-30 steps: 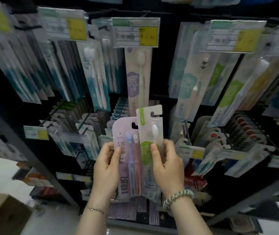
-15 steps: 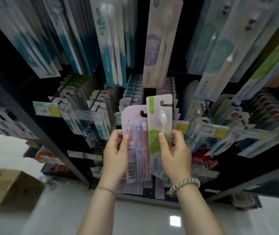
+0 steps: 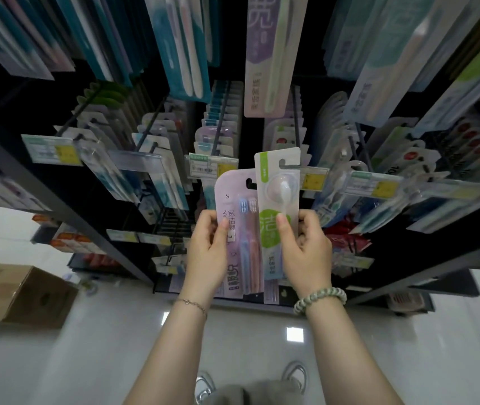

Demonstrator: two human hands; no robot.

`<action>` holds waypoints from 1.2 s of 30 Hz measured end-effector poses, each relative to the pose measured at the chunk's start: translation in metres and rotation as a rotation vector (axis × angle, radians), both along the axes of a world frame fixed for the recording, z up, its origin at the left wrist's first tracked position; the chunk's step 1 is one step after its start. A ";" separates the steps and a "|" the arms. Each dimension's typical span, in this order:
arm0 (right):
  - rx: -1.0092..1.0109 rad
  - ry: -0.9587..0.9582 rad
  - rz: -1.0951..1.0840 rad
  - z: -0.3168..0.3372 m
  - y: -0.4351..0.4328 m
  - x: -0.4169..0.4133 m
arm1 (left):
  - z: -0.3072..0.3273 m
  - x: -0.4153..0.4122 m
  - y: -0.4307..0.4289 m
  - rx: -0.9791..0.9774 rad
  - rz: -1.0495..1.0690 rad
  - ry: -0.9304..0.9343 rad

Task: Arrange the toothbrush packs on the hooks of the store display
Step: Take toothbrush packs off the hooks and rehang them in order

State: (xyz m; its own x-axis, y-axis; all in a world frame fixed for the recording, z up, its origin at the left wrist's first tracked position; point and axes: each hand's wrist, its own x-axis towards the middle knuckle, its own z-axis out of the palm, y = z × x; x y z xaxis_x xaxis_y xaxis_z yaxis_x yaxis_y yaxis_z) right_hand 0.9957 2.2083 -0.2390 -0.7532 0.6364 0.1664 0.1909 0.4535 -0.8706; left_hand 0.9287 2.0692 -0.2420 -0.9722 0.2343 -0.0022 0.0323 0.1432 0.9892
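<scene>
My left thumb [image 3: 223, 226] presses the face of a pink toothbrush pack [image 3: 237, 229], the other fingers curled behind its left edge, so my left hand [image 3: 208, 252] is clamped on it. My right thumb [image 3: 284, 229] lies across the green label of a white-and-green toothbrush pack [image 3: 276, 182], with the fingers wrapped round its right edge; my right hand [image 3: 306, 252] grips it firmly. The two packs stand upright side by side, the green one overlapping the pink one's right edge and reaching higher. Both are held in front of the display [image 3: 57, 200], just before a row of hooks [image 3: 221, 112] loaded with hanging packs, with yellow price tags [image 3: 313, 181] at the hook ends. A cardboard box [image 3: 14, 293] sits on the floor to my left.
</scene>
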 end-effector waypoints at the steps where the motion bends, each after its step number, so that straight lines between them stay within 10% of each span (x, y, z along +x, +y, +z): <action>1: -0.004 -0.006 0.007 -0.002 0.000 0.002 | -0.003 0.001 0.000 -0.006 0.002 -0.006; 36: -0.072 0.025 -0.076 -0.006 0.055 0.025 | -0.028 -0.035 0.079 -0.083 -0.033 0.054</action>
